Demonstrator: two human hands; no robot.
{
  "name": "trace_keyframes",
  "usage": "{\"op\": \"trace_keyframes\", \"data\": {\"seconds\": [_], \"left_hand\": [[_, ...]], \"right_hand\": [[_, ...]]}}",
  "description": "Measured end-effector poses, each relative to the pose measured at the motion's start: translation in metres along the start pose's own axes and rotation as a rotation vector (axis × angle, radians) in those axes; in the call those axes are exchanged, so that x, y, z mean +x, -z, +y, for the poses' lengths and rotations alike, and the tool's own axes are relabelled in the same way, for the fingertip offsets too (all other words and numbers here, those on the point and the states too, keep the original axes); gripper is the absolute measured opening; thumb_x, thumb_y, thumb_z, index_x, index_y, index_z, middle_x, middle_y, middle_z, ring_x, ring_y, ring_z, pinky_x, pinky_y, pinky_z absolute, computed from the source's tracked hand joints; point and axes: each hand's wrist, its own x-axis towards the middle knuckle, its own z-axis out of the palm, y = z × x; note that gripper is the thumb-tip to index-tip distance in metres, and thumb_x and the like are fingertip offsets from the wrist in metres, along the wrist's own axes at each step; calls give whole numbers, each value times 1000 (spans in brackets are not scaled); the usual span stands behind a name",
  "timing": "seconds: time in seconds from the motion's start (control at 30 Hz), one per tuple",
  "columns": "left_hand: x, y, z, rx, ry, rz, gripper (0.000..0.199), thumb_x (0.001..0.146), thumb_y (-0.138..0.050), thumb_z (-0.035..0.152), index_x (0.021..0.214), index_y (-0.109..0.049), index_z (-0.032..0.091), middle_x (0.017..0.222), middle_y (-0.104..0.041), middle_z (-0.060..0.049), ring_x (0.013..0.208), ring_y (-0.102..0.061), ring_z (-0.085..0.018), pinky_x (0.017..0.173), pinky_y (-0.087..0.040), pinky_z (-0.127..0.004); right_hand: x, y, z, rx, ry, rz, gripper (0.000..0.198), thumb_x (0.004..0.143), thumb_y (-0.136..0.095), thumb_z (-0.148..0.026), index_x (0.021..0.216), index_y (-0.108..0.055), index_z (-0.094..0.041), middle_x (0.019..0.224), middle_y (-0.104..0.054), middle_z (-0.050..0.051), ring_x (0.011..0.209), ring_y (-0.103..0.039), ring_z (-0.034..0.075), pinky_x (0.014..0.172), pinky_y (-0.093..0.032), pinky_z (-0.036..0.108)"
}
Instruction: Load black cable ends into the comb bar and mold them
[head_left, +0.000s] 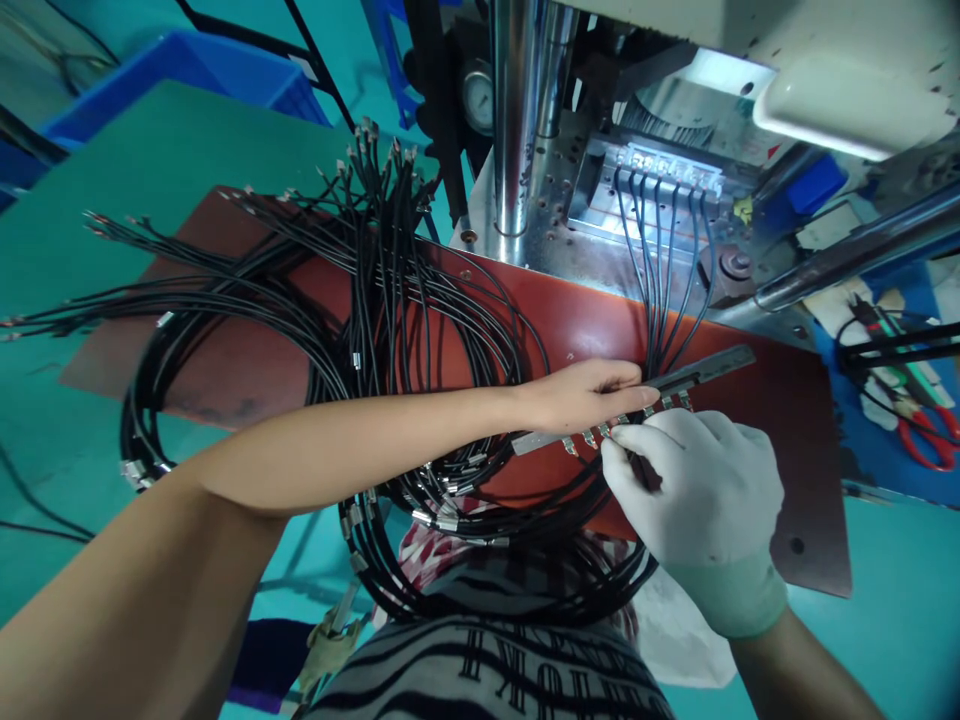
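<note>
My bare left hand (pixel 585 392) lies flat on a narrow metal bar (pixel 697 370) on the red-brown board (pixel 247 370), fingers pressing several black cables (pixel 660 300) that run up into the machine's fixture (pixel 660 175). My right hand (pixel 697 495), in a white glove, pinches the terminal ends (pixel 592 438) of the cables just below the bar. A large bundle of coiled black cables (pixel 375 330) with metal terminals lies across the board left of my hands.
A press machine with a chrome column (pixel 517 110) and a gauge (pixel 478 97) stands behind the board. Blue bins (pixel 195 65) sit far left. Red-handled scissors (pixel 930 440) and loose cables lie at the right on a blue surface.
</note>
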Motion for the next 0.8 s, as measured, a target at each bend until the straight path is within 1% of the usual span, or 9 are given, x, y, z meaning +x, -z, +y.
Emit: {"op": "trace_keyframes", "data": {"seconds": [0.1,0.17,0.23,0.33,0.43,0.5,0.6,0.67,0.8], "left_hand": [[0,0,-1,3,-7,-9,38,93,-46,40,64,-35,19,61,-32,7,58,-32,-8,55,-28,-23],[0,1,-1,4,-14,-17,37,93,-45,40,65,-36,18,61,-34,6,58,-34,-8,54,-28,-23],[0,1,-1,3,-11,-13,37,93,-46,42,66,-38,18,62,-37,6,58,-36,-8,54,-28,-23],[-1,1,-1,-2,11,0,37,92,-47,43,67,-39,18,62,-37,6,58,-37,-8,54,-29,-23],[-1,0,0,-9,16,6,37,92,-47,42,66,-38,18,61,-35,6,58,-36,-8,55,-28,-23],[0,0,0,-10,8,5,37,92,-47,42,65,-36,18,60,-34,7,58,-34,-8,55,-28,-23],[0,1,0,-3,-5,4,38,93,-47,42,64,-35,19,60,-33,7,58,-32,-8,54,-27,-23],[-1,1,0,-7,-2,10,39,92,-47,43,64,-35,19,61,-32,6,59,-33,-8,54,-27,-23],[-1,1,0,-24,18,9,39,92,-47,43,65,-34,19,60,-33,7,58,-33,-8,54,-28,-23]], "right_hand": [[-5,4,-1,15,-7,-1,13,85,-62,-36,81,-72,-28,67,-61,-2,66,-50,18,63,-25,35],[-7,6,-3,26,2,10,13,85,-64,-37,86,-73,-28,70,-64,-2,67,-50,18,63,-25,35],[-7,5,-6,32,22,3,13,85,-64,-36,85,-73,-27,67,-63,-1,65,-50,17,63,-25,35],[-5,1,-9,29,39,15,13,84,-63,-31,78,-73,-24,62,-59,0,63,-47,16,61,-24,35],[-3,-1,-11,34,21,41,16,81,-64,-28,67,-69,-23,57,-55,0,61,-45,16,61,-23,34],[-3,0,-12,36,5,52,17,80,-65,-27,64,-67,-23,56,-54,-1,60,-45,16,61,-24,34],[-6,1,-17,45,16,70,13,81,-66,-32,72,-70,-25,58,-57,-2,60,-46,16,61,-24,34],[-6,1,-20,67,39,55,13,82,-65,-34,76,-72,-25,60,-59,-3,60,-47,15,61,-24,34],[-5,-4,-22,96,57,34,15,83,-64,-31,74,-73,-24,62,-61,-1,60,-46,14,61,-23,34]]}}
